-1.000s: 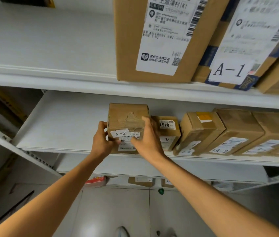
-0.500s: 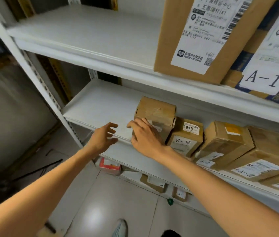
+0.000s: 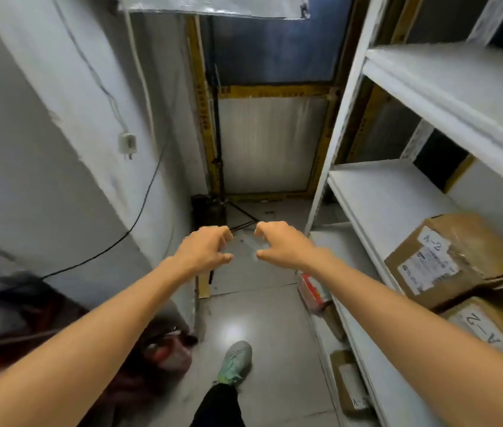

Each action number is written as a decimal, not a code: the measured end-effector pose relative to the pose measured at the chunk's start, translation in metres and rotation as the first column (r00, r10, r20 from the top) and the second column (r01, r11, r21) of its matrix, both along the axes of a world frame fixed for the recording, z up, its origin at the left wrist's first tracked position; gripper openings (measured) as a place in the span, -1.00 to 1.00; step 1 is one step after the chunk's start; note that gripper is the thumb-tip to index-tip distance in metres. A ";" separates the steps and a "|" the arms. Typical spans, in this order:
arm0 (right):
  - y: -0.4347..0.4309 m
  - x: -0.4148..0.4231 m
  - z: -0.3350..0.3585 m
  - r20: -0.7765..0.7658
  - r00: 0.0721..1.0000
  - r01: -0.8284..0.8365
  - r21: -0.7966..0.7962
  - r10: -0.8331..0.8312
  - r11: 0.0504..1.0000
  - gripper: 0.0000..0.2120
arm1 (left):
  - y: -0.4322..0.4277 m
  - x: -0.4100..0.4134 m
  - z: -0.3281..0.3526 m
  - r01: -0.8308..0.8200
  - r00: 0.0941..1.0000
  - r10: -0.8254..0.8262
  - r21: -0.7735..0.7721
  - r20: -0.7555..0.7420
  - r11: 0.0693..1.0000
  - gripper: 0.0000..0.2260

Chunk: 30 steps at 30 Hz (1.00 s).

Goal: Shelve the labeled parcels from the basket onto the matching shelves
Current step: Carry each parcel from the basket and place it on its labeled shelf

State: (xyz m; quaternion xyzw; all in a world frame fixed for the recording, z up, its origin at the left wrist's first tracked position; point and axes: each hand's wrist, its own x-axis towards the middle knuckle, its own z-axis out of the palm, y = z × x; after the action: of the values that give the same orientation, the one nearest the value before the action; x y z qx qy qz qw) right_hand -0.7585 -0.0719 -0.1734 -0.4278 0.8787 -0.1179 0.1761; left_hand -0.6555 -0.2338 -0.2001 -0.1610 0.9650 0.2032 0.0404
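Observation:
Two brown cardboard parcels labeled A-2 stand on the white middle shelf (image 3: 376,192) at the right: the nearer-to-the-aisle-end parcel (image 3: 450,257) and a second parcel (image 3: 490,328) below it in the picture. My left hand (image 3: 205,251) and my right hand (image 3: 281,245) hang in the air over the aisle floor, left of the shelving. Both hold nothing, with fingers loosely curled. No basket can be made out.
White metal shelving runs along the right, with small parcels on its bottom shelf (image 3: 348,383) and a red packet (image 3: 313,291). A grey wall with a cable and plug (image 3: 127,144) is at left. Dark red cloth (image 3: 157,349) lies on the floor by my shoe (image 3: 234,362).
Both hands have let go of the A-2 parcel, which stays on the middle shelf. My view has swung left from the shelf front to the aisle, and both hands moved away from the shelving.

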 end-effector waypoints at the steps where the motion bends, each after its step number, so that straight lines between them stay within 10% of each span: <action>1: -0.012 0.018 0.001 0.009 0.998 -0.068 -0.015 0.068 0.998 -0.64 | -0.005 0.030 0.001 -0.070 0.997 0.070 0.012 0.013 0.997 -0.67; 11: -0.134 0.272 0.016 0.054 0.746 -0.661 -0.059 0.664 0.748 -0.60 | -0.021 0.365 0.014 -0.710 0.704 0.708 0.072 0.045 0.701 -0.67; 24: -0.194 0.634 0.029 0.034 0.097 -0.995 0.021 0.995 0.096 -0.57 | 0.029 0.704 0.037 -0.981 0.189 0.978 -0.018 0.088 0.192 -0.64; 30: -0.223 0.752 0.022 0.036 0.020 -1.000 0.023 0.999 0.019 -0.65 | 0.024 0.813 0.037 -0.998 0.056 0.994 -0.008 0.095 0.058 -0.65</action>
State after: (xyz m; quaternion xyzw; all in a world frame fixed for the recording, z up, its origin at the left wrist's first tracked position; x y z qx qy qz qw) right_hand -0.0063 -0.2946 -0.1512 -0.9162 0.3294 0.0554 0.2214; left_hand 0.1571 -0.2099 -0.1630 -0.7851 0.5827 0.1981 -0.0691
